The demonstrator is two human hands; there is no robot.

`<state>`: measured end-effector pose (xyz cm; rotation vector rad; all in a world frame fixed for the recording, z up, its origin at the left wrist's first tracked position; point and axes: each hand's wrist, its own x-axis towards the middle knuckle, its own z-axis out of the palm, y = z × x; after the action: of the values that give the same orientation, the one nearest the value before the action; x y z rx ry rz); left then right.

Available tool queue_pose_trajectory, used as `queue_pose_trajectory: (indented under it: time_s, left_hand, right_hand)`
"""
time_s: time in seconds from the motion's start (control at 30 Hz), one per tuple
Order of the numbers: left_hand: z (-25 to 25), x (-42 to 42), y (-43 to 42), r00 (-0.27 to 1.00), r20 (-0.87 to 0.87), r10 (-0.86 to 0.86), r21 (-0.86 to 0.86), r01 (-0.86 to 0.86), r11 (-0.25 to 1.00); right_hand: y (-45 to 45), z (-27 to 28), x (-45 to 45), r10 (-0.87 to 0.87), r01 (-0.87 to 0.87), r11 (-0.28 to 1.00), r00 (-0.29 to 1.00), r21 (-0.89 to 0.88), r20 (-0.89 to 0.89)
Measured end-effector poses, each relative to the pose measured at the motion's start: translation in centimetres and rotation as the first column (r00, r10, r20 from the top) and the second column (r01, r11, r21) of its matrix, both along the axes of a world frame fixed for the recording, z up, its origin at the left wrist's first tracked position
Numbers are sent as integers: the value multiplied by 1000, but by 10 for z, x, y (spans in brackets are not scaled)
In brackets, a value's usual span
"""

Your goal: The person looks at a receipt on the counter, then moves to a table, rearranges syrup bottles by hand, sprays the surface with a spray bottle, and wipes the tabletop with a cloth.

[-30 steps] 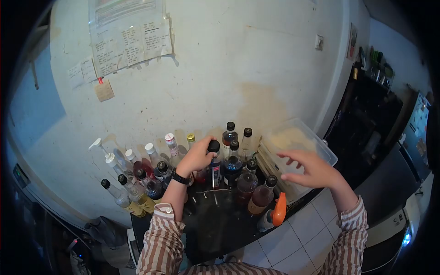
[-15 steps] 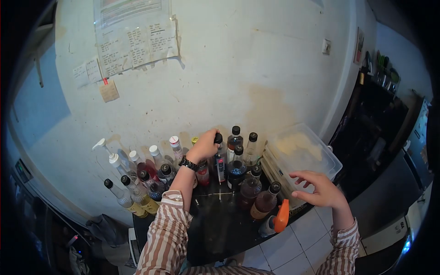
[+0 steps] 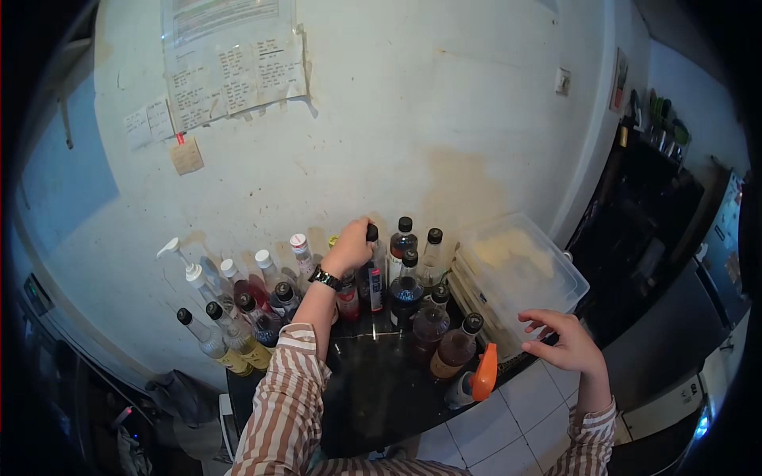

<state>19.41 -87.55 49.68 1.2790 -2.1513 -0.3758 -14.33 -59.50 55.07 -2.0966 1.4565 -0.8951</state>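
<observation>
My left hand (image 3: 351,250), with a dark watch on its wrist, is closed around the black-capped neck of a dark bottle (image 3: 375,287). That bottle stands upright at the back of the black table, beside a bottle with red liquid (image 3: 348,304) partly hidden under my hand. My right hand (image 3: 563,339) hangs open with fingers apart and holds nothing. It is in front of the stacked clear plastic boxes (image 3: 520,266) and to the right of a spray bottle with an orange trigger head (image 3: 484,373).
On the left of the black table (image 3: 369,397) several bottles crowd together, among them a white pump bottle (image 3: 194,274) and two with yellow liquid (image 3: 246,349). Several dark syrup bottles (image 3: 432,325) stand on the right. Behind is a wall with handwritten sheets (image 3: 238,83).
My left hand and the dark bottle have shifted slightly left, towards the red bottle. My right hand has moved a little right and down, still open.
</observation>
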Motion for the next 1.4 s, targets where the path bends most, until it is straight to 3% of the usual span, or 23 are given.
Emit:
queue_pose_trajectory:
  time_s: [0.3,0.4,0.5,0.57,0.6,0.63,0.7,0.73,0.9,1.07,1.4]
  left_hand:
    - [-3,2,0,1000,-6,-3,-45,3,999]
    - [-7,-5,14,995,-96,9,-409,-48,911]
    - [18,-28,72,945,-219,-244,-361,153,920]
    - [24,-47,111,886,-256,-387,-61,384,921]
    - [8,-56,114,885,-140,-444,-110,432,895]
    - [-16,-67,107,826,-128,-549,-245,510,825]
    - [-25,-76,109,837,-164,-521,7,530,848]
    - [-26,-74,113,841,-192,-505,8,516,856]
    - [-17,-37,137,917,-245,-316,111,350,930]
    - [24,5,151,937,-268,-225,34,243,969]
    - [5,55,144,979,-203,-10,45,19,999]
  right_hand:
    - [0,-2,1,-12,12,1000,1000,-7,5]
    - [-10,-4,10,-11,11,998,1000,-66,-12]
    - [-31,-13,28,-9,4,995,999,-103,-48]
    - [-47,-20,42,-8,-1,997,992,-76,-125]
    - [-55,-22,48,-5,-3,999,982,-43,-189]
    - [-63,-23,52,0,-3,1000,967,-12,-254]
    - [-78,-24,61,40,-10,997,919,76,-393]
    - [-82,-25,64,65,-11,993,885,119,-460]
    - [-96,-28,70,178,-167,984,866,66,-467]
    - [-121,-10,87,294,-306,951,865,37,-406]
    - [-182,-14,153,440,-460,885,774,74,-454]
